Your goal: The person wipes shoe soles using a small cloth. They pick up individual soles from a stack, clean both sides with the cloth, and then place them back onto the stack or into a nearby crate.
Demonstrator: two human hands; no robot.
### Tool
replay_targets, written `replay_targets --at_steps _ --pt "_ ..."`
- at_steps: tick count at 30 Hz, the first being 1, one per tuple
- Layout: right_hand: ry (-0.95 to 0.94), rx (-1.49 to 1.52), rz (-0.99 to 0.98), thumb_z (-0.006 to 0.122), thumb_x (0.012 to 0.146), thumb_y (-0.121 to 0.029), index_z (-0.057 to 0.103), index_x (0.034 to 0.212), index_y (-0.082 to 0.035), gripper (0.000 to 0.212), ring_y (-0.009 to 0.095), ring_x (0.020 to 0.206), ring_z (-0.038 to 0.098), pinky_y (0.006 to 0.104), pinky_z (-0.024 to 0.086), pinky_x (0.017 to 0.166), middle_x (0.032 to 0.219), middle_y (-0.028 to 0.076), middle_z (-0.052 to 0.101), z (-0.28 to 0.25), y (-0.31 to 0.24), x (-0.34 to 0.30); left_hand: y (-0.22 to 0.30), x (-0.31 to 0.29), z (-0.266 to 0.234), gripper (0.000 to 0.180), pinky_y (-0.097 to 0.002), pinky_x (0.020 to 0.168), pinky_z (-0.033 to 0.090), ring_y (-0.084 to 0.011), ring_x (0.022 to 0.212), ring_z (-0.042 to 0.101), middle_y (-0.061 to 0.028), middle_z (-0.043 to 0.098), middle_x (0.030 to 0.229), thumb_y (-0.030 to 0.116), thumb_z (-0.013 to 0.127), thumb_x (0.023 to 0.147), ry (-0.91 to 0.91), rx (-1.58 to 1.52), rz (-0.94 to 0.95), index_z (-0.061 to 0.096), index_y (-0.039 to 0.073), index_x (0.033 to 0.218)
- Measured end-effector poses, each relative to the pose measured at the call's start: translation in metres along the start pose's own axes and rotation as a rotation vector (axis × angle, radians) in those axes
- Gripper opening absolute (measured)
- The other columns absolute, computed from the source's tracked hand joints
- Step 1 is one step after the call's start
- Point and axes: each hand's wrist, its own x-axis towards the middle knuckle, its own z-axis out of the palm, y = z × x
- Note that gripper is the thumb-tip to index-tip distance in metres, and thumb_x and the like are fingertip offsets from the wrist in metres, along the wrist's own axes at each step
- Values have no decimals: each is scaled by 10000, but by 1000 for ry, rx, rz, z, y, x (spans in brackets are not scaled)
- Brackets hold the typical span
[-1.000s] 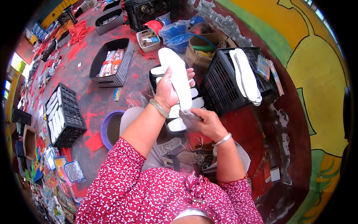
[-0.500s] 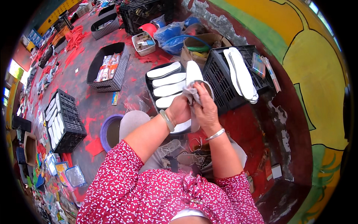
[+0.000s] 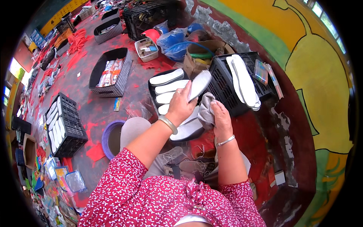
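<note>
A white shoe insole [image 3: 200, 84] is gripped in my left hand [image 3: 180, 105], its far end tilted up and to the right. My right hand [image 3: 223, 122] holds a crumpled grey cloth [image 3: 206, 110] just below the insole, apart from it. Under both hands lies a dark bin [image 3: 152, 92] with several white insoles [image 3: 166, 77] side by side; my left hand and forearm hide part of them. To the right, a stack of white insoles [image 3: 242, 81] rests on a black plastic crate [image 3: 223, 84].
Left of my knee stands a purple basin [image 3: 106, 142] with murky water. A black crate of insoles [image 3: 77, 130] is farther left. Beyond are a woven basket with packets [image 3: 123, 77], a small white basket [image 3: 145, 56] and a cardboard box [image 3: 193, 62]. A painted wall [image 3: 317, 94] curves along the right.
The cloth has come off the insole. My left hand now holds the insole, turned to the right, while my right hand has drawn the cloth down and right.
</note>
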Motion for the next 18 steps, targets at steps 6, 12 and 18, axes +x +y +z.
replay_targets --at_steps 6,12,18 --pt "66 -94 -89 585 919 -207 556 1131 40 327 105 848 586 247 477 736 990 52 623 -13 3 7 32 -16 -7 822 -430 909 398 -343 1051 511 -192 515 1142 205 687 713 -173 281 123 304 71 1428" --pt "-2 107 23 567 913 -179 577 1086 34 275 158 880 626 267 494 764 991 86 641 -24 -23 0 19 12 -28 559 -284 942 439 -166 1124 547 -108 590 1152 190 641 868 -642 -960 -377 408 -2 1338" --pt "-170 110 149 589 899 -182 584 1083 32 282 145 854 635 264 498 754 953 76 657 -23 -25 -2 21 11 -33 477 -296 890 497 -175 1017 612 -111 592 1145 138 588 896 -640 -1639 -546 404 -19 1307"
